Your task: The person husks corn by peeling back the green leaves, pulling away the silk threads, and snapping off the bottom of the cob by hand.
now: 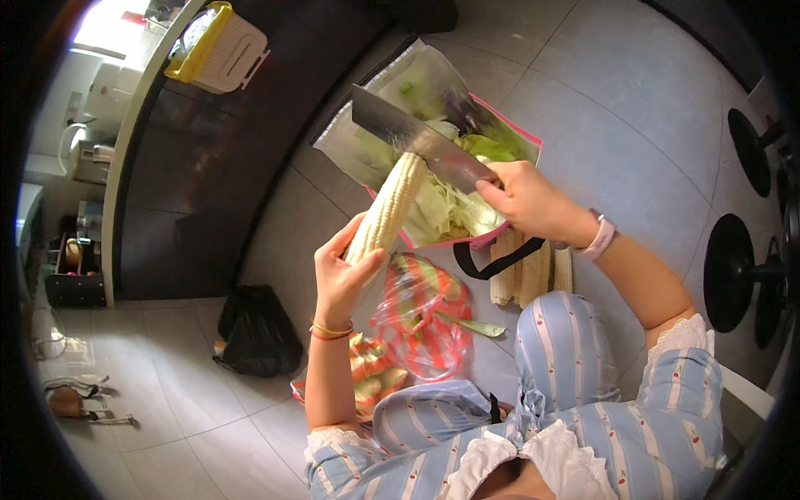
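Observation:
My left hand (344, 269) grips the lower end of a pale corn cob (389, 206), which slants up towards the blade. In my right hand (531, 197) is the handle of a broad steel cleaver (431, 144). Its blade lies against or close to the cob's upper tip; whether it has cut in, I cannot tell. Below both stands an open bag with a pink rim (528, 139), holding leafy scraps and husks (459, 209). Several corn cobs (534, 275) lie on the floor beside the bag, partly behind its black strap (478, 269).
Red-striped plastic bags (425, 312) lie on the floor before me, a black plastic bag (259, 331) to their left. A white bin with a yellow liner (228, 50) is at the counter, upper left. Black round stool bases (728, 272) stand at right.

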Action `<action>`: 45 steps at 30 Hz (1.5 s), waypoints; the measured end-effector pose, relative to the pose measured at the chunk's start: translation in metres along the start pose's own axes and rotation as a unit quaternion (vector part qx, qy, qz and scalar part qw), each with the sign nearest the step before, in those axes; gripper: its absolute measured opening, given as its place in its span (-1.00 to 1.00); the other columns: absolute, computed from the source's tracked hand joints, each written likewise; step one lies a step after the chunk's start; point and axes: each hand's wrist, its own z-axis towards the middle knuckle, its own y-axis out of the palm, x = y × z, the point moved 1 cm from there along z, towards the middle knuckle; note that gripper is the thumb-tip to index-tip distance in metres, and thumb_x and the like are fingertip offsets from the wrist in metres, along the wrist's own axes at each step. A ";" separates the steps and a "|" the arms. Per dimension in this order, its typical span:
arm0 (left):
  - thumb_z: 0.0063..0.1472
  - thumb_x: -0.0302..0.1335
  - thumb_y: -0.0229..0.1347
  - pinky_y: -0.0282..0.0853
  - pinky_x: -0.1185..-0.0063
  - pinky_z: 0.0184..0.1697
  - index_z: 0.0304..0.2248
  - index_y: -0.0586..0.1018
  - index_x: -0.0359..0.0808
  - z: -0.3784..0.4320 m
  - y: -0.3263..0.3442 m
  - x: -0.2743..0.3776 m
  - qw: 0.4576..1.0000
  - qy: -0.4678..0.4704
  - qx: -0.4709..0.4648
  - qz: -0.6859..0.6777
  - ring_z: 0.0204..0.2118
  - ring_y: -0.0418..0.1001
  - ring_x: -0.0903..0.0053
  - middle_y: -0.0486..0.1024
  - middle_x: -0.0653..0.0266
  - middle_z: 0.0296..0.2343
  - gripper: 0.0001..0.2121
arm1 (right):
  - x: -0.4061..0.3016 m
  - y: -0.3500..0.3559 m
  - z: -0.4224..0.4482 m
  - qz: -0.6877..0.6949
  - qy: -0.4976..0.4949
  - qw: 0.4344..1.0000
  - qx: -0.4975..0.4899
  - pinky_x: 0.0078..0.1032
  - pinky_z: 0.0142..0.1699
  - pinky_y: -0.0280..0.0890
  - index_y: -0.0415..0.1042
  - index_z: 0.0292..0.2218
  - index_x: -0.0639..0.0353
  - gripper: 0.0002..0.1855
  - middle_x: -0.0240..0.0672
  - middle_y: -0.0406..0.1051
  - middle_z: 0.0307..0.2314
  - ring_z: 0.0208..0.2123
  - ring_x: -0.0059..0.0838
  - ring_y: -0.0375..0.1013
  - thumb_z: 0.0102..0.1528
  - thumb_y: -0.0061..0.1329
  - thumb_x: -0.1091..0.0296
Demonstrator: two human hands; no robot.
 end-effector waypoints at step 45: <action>0.17 -0.14 -0.11 0.26 0.66 -0.77 -0.03 0.16 -0.50 -0.006 0.014 -0.030 0.748 -0.121 -0.158 -0.633 -0.77 0.32 0.52 0.38 0.08 -0.55 -0.43 | -0.009 -0.024 -0.031 -0.155 -0.084 0.960 0.218 -0.36 -0.51 0.20 0.40 -0.28 0.24 -0.79 -0.07 0.33 -0.68 -0.64 -0.15 0.35 0.11 -0.10 0.29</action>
